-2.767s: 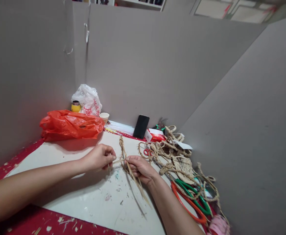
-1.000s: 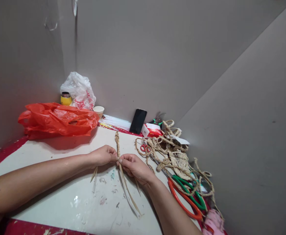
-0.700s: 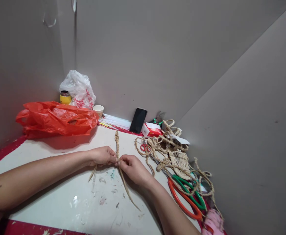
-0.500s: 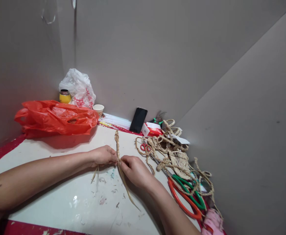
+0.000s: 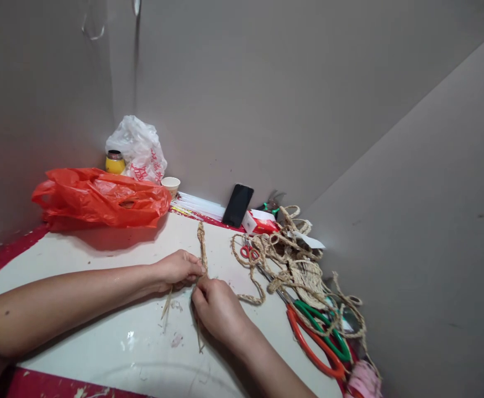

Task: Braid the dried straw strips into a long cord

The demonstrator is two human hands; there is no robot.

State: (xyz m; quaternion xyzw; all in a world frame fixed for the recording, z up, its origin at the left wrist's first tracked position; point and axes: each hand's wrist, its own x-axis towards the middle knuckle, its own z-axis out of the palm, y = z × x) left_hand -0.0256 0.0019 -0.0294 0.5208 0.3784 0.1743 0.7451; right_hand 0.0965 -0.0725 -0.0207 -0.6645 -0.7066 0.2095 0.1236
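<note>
A narrow tan braid of straw-like fibre [image 5: 202,243] lies on the white tabletop, its far end pointing away from me. My left hand [image 5: 182,269] pinches the near end of the braid, with some loose strands [image 5: 167,303] hanging below the palm. Close beside it, my right hand [image 5: 217,307] is closed around other loose strands [image 5: 199,334], whose ends trail toward me. The two hands almost touch at the working end of the braid. My fingers hide the crossing of the strands.
A red plastic bag [image 5: 105,199], white bag [image 5: 138,146], yellow jar [image 5: 115,162] and paper cup [image 5: 171,186] stand at back left. A phone [image 5: 237,205] leans on the wall. To the right lie braided cords [image 5: 308,276], red-handled scissors [image 5: 249,252] and large orange-and-green-handled shears [image 5: 314,342].
My right hand has turned over and moved slightly nearer me, drawing its strands down and leftward. A cord loop on the right has shifted. The whole view has moved slightly.
</note>
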